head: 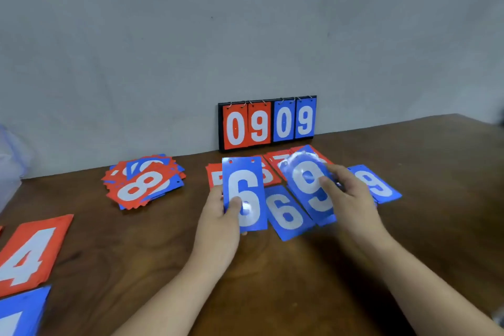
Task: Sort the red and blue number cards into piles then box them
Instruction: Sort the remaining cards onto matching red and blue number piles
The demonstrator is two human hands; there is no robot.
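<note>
My left hand [222,214] holds a blue 6 card [244,191] upright, thumb on its face. My right hand [347,194] pinches a blue 9 card [308,185], tilted and lifted above the table. Between them another blue 6 card [286,215] lies flat. A further blue 9 card [377,184] lies to the right. Red cards [214,176] showing a 5 and a 7 lie behind, partly hidden. A mixed red and blue pile [144,181] with a red 8 on top sits at the left.
A scoreboard stand [267,123] reading 0909 leans against the grey wall at the back of the brown table [272,267]. A red 4 card [30,254] and a blue card [21,311] lie at the near left. Clear plastic [8,163] shows at the left edge.
</note>
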